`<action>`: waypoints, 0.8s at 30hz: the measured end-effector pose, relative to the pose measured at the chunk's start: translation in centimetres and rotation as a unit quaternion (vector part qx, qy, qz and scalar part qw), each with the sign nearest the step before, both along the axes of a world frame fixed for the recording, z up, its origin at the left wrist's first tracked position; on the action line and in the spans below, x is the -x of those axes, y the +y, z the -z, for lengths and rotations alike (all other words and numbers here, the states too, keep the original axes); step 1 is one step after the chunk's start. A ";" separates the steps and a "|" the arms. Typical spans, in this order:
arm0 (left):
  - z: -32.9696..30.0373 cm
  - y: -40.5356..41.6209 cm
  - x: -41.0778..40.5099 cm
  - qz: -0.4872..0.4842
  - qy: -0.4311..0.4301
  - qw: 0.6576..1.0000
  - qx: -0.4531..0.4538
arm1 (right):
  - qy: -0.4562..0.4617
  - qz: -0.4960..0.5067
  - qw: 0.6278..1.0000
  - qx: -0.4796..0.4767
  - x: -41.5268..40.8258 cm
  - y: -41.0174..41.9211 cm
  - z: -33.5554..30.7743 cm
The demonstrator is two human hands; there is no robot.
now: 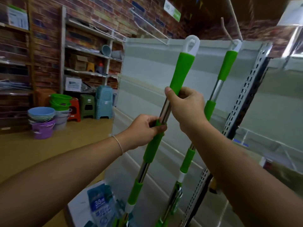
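I hold a mop pole [180, 74] with green foam grips, a steel shaft and a white hanging loop at its top, tilted in front of a white shelf panel [147, 76]. My right hand [185, 107] grips the pole at the lower end of the upper green grip. My left hand [146, 130] pinches the green collar on the shaft just below. A second, matching mop pole [227, 66] hangs from a hook at the panel's top, to the right of the first.
A perforated metal upright [246, 95] runs down the panel's right edge. Stacked plastic basins and buckets [44, 122] and plastic stools [96, 105] stand on the floor at left, before brick-wall shelving [86, 51]. A blue packaged label [101, 208] sits at the bottom.
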State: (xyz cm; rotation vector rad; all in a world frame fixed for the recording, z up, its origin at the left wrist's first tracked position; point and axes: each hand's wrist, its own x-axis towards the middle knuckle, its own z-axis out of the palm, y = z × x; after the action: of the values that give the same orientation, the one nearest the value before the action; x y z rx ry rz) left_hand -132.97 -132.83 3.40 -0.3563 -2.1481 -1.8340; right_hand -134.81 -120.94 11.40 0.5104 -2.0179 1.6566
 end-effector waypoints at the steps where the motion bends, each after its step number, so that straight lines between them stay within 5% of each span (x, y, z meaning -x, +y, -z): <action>1: -0.5 0.1 0.7 0.006 -0.001 1.000 0.003 | 0.002 0.011 1.000 0.004 0.4 0.0 -0.4; 24: -8.9 1.6 10.6 0.214 0.117 0.969 0.034 | 0.085 0.250 0.964 0.006 3.2 1.0 -8.9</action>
State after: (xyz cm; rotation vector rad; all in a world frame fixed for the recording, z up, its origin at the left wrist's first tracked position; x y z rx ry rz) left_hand -143.55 -131.23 12.32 -1.0693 -2.0861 -1.8122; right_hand -138.01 -119.91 20.32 0.1122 -1.8179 1.2689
